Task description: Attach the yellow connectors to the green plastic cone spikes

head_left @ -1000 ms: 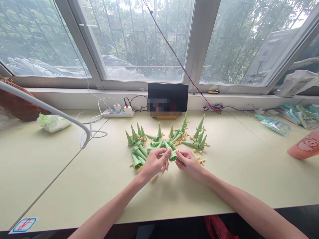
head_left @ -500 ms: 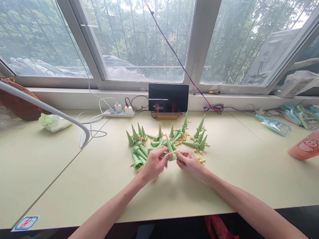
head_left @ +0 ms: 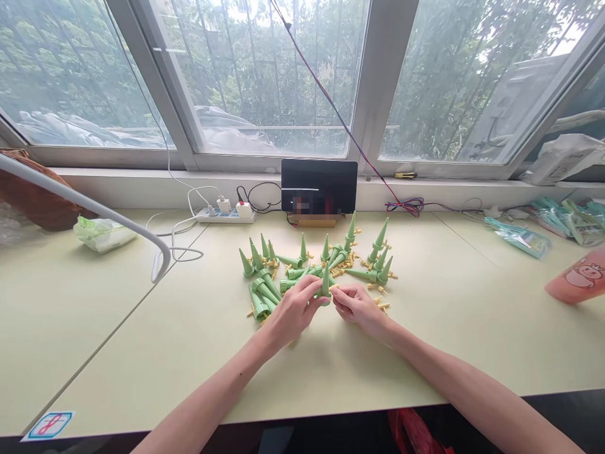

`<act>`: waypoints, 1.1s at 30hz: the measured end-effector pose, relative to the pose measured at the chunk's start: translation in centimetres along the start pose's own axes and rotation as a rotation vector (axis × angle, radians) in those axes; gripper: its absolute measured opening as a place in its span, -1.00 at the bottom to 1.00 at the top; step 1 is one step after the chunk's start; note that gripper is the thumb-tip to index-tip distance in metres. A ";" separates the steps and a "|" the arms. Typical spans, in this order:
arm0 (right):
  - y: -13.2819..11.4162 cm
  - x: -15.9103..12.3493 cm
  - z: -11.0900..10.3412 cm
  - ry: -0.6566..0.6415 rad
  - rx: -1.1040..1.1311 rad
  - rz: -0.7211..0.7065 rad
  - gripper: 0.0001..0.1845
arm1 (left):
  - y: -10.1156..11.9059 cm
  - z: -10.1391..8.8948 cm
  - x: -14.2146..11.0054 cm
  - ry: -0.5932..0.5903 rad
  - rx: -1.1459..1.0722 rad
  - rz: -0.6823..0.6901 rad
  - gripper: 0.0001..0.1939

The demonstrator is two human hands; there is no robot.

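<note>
My left hand (head_left: 295, 310) pinches a green plastic cone spike (head_left: 325, 282) by its base, tip pointing up. My right hand (head_left: 357, 304) is closed right beside it, its fingertips holding a small yellow piece (head_left: 334, 288) against the cone's base. Just behind both hands lies a pile of green cones (head_left: 302, 268), some standing and some lying flat, mixed with several small yellow parts (head_left: 380, 304) on the pale green table (head_left: 189, 340).
A dark screen (head_left: 319, 186) stands at the window sill behind the pile. A power strip (head_left: 225, 215) with white cables lies to its left, near a white lamp arm (head_left: 94, 211). Bagged items (head_left: 520, 238) and a pink cup (head_left: 579, 276) are at the right.
The cone in my left hand has turned from tilted with its open base towards me to upright, and both hands have moved slightly away from me towards the pile.
</note>
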State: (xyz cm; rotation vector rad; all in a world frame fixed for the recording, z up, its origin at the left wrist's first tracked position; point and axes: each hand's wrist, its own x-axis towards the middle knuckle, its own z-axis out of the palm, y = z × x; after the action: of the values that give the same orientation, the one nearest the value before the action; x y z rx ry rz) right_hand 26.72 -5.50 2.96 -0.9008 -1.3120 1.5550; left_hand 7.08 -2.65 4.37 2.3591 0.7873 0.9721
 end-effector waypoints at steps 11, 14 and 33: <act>0.1 0.4 -0.2 0.103 -0.132 -0.096 -0.51 | 1.6 0.1 0.7 0.069 -0.351 -0.248 -0.79; -0.2 0.3 -0.3 0.148 -0.164 -0.148 -0.58 | 1.4 0.0 0.7 0.061 -0.372 -0.275 -0.79; -0.6 0.2 -0.2 0.116 -0.230 -0.235 -0.73 | 1.3 0.1 0.6 0.021 -0.305 -0.253 -0.81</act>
State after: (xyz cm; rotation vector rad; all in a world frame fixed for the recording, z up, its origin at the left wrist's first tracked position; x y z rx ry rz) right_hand 26.98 -5.20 3.47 -0.9262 -1.4744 1.1720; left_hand 7.92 -3.16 5.37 1.9404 0.8539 0.9356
